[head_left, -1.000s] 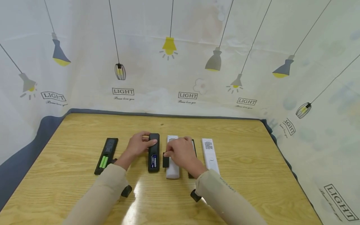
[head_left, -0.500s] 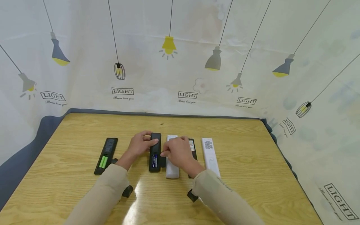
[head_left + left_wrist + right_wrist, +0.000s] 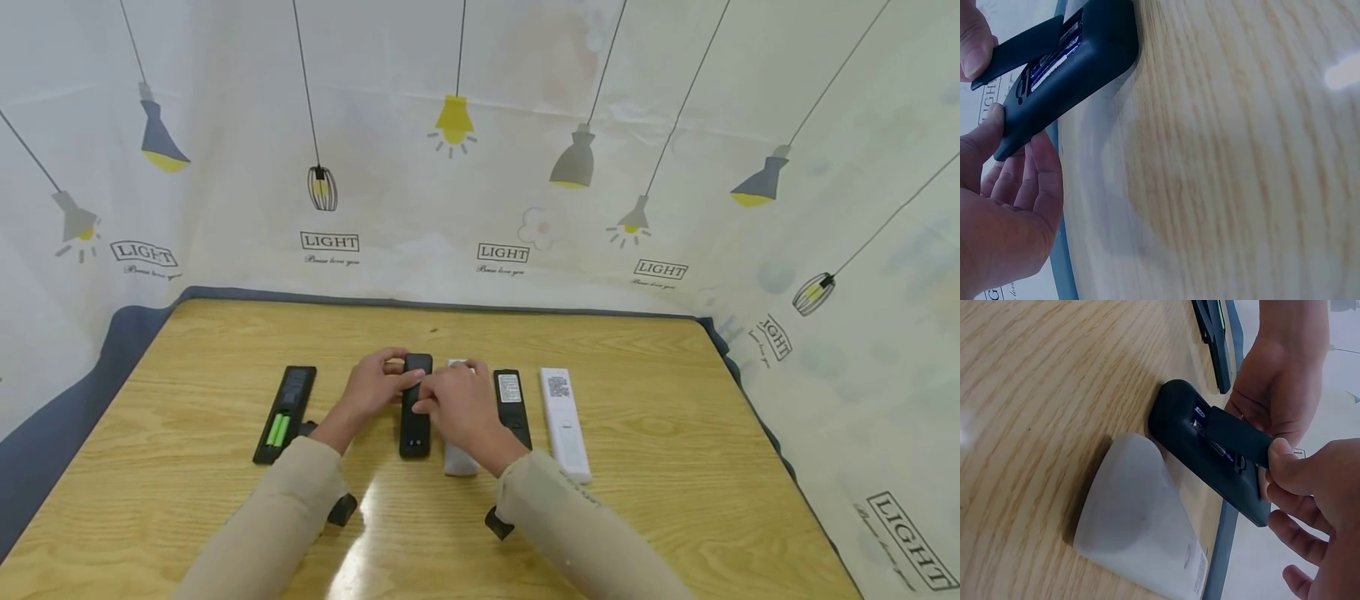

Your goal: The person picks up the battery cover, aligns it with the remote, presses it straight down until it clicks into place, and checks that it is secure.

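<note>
My left hand (image 3: 372,385) grips the far end of a black remote (image 3: 416,429), thumb on top and fingers beneath, as the left wrist view also shows with the hand (image 3: 1013,206) and remote (image 3: 1079,78). Between thumb and fingers, my right hand (image 3: 463,408) pinches a black battery cover (image 3: 1241,434). In the right wrist view the cover lies tilted over the remote's battery bay, its lower end at the bay and its other end raised. Blue batteries (image 3: 1054,65) show partly beneath the cover (image 3: 1019,50).
On the wooden table (image 3: 675,500), a black remote with green batteries (image 3: 277,429) lies at the left, a dark cover (image 3: 307,427) beside it. A white remote (image 3: 459,462) is partly under my right hand. Farther right are a black remote (image 3: 510,400) and a white one (image 3: 566,425).
My right hand has moved left with the cover, from above the white remote to over the black remote's battery bay. The held remote has shifted slightly right with my left hand.
</note>
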The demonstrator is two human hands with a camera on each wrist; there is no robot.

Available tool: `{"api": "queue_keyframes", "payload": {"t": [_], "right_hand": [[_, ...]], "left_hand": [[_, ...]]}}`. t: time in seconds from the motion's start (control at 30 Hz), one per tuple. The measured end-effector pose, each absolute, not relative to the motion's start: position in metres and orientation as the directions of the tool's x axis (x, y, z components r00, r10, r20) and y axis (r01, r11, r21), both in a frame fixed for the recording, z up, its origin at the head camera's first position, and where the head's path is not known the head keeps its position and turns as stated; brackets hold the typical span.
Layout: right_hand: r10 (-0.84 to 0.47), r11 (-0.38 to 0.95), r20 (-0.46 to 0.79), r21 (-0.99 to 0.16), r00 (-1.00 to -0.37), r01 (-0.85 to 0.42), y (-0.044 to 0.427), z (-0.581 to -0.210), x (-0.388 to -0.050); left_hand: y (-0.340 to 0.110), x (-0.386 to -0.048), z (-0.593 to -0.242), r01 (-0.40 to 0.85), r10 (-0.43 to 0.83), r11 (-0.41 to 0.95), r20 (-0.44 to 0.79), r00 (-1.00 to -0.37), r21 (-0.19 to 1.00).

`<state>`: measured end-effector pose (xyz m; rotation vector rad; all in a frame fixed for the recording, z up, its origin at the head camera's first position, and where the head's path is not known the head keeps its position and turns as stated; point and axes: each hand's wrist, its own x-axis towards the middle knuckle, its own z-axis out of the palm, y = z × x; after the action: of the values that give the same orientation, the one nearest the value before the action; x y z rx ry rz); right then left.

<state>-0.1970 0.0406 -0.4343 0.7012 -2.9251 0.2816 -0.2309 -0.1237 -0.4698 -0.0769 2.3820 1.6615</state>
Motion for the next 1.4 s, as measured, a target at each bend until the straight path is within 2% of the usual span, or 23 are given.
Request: {"api": "queue_keyframes", "payload": {"t": [0.3,0.63,0.93,1.4], "right_hand": [[-0.498,0.849,0.238,-0.061,-0.834,-0.524,0.04,-0.445,-0.194],[-0.528,0.827,0.285,-0.041,-0.8,-0.561,0.04,-0.451,-0.19],[-0.547,0.826,0.196,-0.032,-0.814,-0.562,0.043,-0.449,-0.191],[-0.527,0.838,0.213,-0.032,-0.823,-0.545,0.046,-0.451,-0.191]], "left_hand": [[-0.123,-0.231,-0.469,-0.178,0.089,0.351,-0.222,-0.971,0.919],[-0.122,-0.227,-0.469,-0.172,0.082,0.33,-0.21,-0.974,0.928],[-0.121,-0.223,-0.469,-0.14,0.092,0.362,-0.184,-0.979,0.922],[-0.12,-0.221,-0.47,-0.133,0.099,0.337,-0.175,-0.98,0.932]]}}
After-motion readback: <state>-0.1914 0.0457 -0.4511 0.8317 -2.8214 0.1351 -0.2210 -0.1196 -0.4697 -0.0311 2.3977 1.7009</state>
